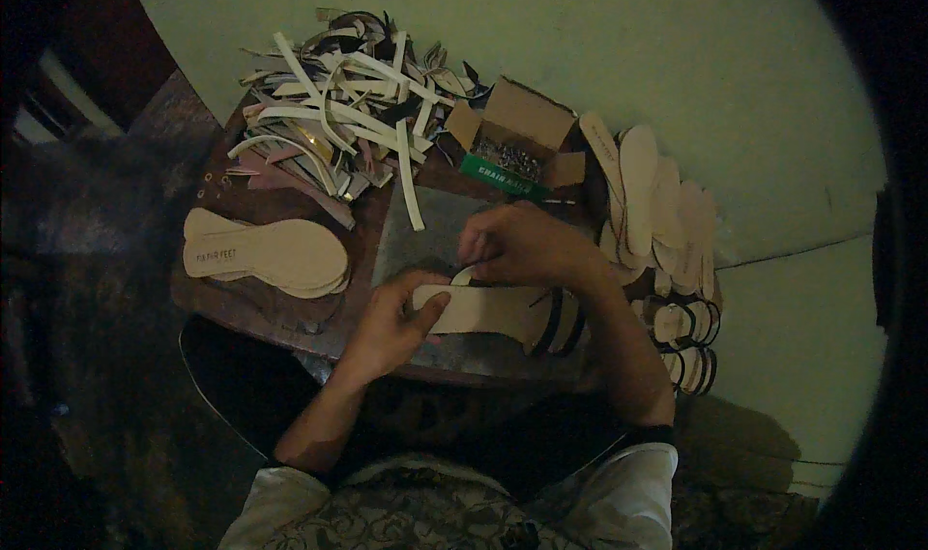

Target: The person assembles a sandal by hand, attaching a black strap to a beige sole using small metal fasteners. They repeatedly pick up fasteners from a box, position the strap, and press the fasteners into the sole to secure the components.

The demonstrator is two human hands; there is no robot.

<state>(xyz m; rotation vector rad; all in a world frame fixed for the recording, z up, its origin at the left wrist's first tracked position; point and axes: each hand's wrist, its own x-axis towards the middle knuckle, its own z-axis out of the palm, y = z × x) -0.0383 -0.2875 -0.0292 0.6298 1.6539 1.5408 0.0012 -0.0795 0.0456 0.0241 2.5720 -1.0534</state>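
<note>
A pale beige sandal sole (488,310) lies crosswise in front of me, with dark straps (558,324) across its right end. My left hand (389,326) is closed on its left end, thumb on top and fingers along the far edge. Just beyond that edge, my right hand (527,244) is closed, pinching a short pale strap (463,275) that rises from beside the sole. Its fingertips partly cover the strap. Whether the strap is joined to the sole, I cannot tell. Under the work lies a grey slab (411,231).
Loose strap strips (333,115) are heaped at the far left. Behind my right hand stands an opened cardboard box (530,113) of small metal nails. A stack of soles (266,250) lies left; more soles (638,188) and strapped sandals (681,323) lie right. The brown tabletop (362,236) has a curved edge.
</note>
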